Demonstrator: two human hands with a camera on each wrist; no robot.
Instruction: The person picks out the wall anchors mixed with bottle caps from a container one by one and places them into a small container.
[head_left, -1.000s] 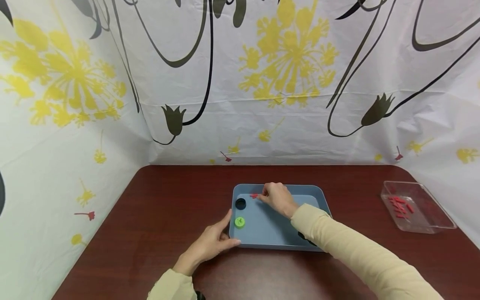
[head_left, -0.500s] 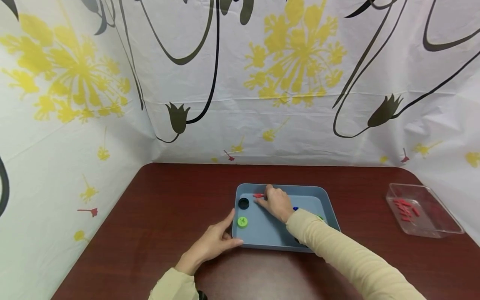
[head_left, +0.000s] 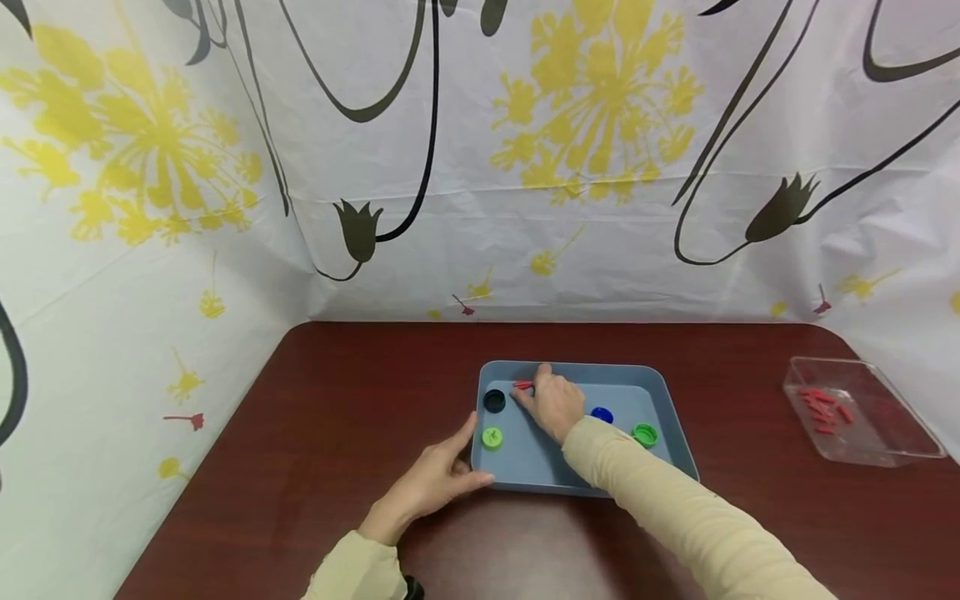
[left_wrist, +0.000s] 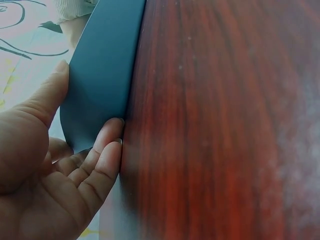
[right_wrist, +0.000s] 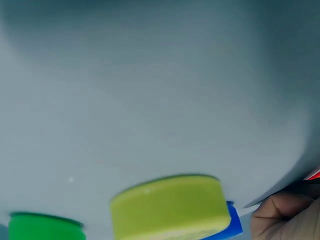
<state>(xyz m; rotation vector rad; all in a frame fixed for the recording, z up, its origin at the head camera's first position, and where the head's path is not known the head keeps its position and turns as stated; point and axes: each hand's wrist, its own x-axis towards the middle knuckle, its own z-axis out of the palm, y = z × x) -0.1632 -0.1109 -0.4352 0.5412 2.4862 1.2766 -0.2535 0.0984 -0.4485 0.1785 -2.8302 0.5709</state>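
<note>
My left hand (head_left: 429,485) grips the front left corner of the blue-grey tray (head_left: 528,482). In the left wrist view, its fingers (left_wrist: 106,160) bend against the base of the tray wall, with another digit at the rim. Inside the tray near the back wall, my right hand (head_left: 553,407) has thumb and index finger around small red sticks (head_left: 522,384), whose ends show left of the hand. A black cap (head_left: 494,401) and a light green cap (head_left: 492,438) lie at the left. A blue cap (head_left: 602,414) and a green cap (head_left: 645,434) lie beside the right sleeve.
A clear plastic box (head_left: 862,446) with several red sticks (head_left: 823,408) stands at the right of the dark wooden table (head_left: 360,400). A yellow-green cap (right_wrist: 170,207) shows in the right wrist view. Patterned white cloth (head_left: 450,217) hangs behind and at the sides.
The right thumb and index finger have spread and shifted slightly around the red sticks. The right forearm has moved left, uncovering the blue and green caps. The left hand keeps its hold.
</note>
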